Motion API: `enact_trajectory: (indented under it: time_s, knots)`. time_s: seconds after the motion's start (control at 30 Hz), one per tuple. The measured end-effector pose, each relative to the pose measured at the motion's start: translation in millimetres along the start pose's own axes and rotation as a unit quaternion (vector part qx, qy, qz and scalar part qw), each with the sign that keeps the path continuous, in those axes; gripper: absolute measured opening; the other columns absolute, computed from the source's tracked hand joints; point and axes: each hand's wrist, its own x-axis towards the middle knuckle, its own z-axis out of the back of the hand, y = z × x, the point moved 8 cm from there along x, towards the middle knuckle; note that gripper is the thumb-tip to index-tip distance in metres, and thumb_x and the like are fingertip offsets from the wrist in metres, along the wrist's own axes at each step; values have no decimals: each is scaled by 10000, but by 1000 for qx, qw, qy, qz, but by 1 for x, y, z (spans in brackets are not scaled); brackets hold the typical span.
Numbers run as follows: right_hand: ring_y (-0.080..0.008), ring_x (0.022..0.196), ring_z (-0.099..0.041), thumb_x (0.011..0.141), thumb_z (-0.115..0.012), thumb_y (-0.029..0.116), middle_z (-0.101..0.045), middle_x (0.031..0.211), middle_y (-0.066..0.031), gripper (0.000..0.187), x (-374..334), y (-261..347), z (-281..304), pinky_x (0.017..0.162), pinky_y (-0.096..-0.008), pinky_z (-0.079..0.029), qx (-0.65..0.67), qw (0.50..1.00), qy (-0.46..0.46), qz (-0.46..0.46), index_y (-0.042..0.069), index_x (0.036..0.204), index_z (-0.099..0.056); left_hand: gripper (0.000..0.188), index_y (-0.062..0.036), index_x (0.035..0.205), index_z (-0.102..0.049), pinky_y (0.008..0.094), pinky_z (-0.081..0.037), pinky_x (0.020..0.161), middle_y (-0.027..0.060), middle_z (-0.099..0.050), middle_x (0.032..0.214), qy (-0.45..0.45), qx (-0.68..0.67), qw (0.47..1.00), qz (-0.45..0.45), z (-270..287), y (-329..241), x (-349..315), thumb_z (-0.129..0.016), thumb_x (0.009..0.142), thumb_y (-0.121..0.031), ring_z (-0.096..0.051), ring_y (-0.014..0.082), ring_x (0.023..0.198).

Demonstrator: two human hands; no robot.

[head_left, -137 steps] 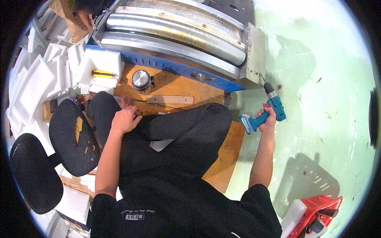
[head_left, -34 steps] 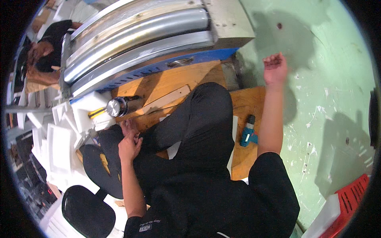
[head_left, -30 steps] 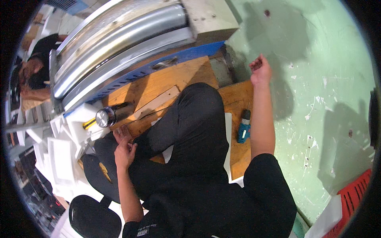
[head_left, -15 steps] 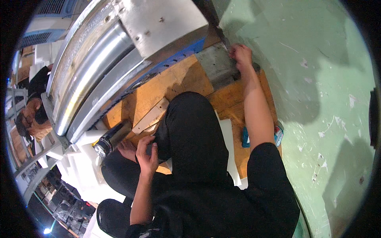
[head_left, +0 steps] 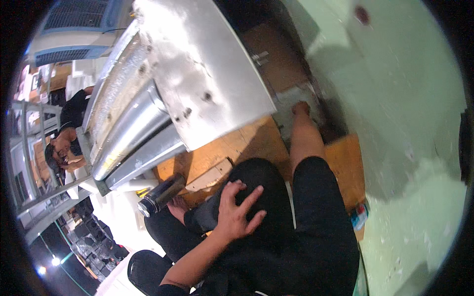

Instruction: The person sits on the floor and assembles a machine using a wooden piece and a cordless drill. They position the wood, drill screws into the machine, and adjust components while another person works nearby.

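Observation:
My left hand (head_left: pixel 239 212) is in the air over my black-clad knee, its fingers spread and nothing in them. Stretched far forward, my right hand (head_left: pixel 300 108) is low over a grey block (head_left: pixel 286 106) at the end of an orange-brown wooden board (head_left: pixel 256 143). Its fingers look curled, but shadow and blur hide whatever they may hold. To the left of that hand stands a big metal machine part with a bare steel plate (head_left: pixel 222 64) and a shiny roller (head_left: pixel 131 133). A pale flat bar (head_left: pixel 210 176) lies on the board beyond my left hand.
A black cylinder with a shiny end (head_left: pixel 160 195) lies left of the bar. A teal-and-red item (head_left: pixel 359 217) is at the board's right edge, next to the scuffed green floor (head_left: pixel 410 163). Another person (head_left: pixel 69 138) is beyond the machine, near a grey metal frame (head_left: pixel 37 128).
My view has shifted. My left hand has moved right over the knee and spread its fingers. My right arm reaches further forward, its hand now above the grey block rather than at its edge.

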Motion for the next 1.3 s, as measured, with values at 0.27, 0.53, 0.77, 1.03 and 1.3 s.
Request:
enact_trajectory:
  time_s: [0.27, 0.53, 0.77, 1.03, 1.3]
  knots:
    - [-298, 997, -698, 953, -647, 292, -726, 1081, -145, 329, -17, 11, -6, 842, -421, -573, 5, 1000, 14, 7, 2, 1093, -713, 640, -225, 1478, -564, 591, -389, 1119, 233, -501, 1338, 33, -38, 999, 6, -1, 9, 11, -745, 896, -423, -479, 426, 1284]
    - [-275, 926, -681, 969, -638, 280, -712, 1032, -122, 285, -22, 23, 87, 799, -409, -559, 102, 993, -52, 26, 22, 1074, -696, 652, -245, 1508, -521, 580, -394, 1113, 233, -488, 1358, 20, -27, 999, -4, -1, 7, 14, -727, 917, -427, -472, 433, 1296]
    - [-255, 864, -665, 983, -630, 270, -700, 989, -102, 248, -180, 47, 298, 762, -399, -547, 755, 650, 39, 76, 39, 1057, -681, 617, -226, 1491, -529, 576, -371, 1130, 218, -480, 1375, -20, -37, 999, -9, 7, 3, 4, -704, 933, -423, -459, 423, 1323]
    - [-93, 708, -538, 962, -705, 171, -612, 799, 11, 168, -512, 123, 534, 622, -279, -436, 376, 809, -68, 448, 5, 981, -693, 597, -199, 1472, -534, 535, -377, 1144, 192, -474, 1371, -73, -78, 994, -35, 22, -3, -23, -705, 938, -403, -478, 405, 1316]
    - [-179, 739, -647, 821, -807, 193, -683, 774, -114, 235, -583, 248, 519, 709, -336, -526, -95, 791, -154, 585, 28, 980, -756, 582, -171, 1463, -528, 546, -340, 1198, 195, -463, 1425, -127, -104, 984, -71, 34, -1, -57, -702, 948, -376, -462, 410, 1352]
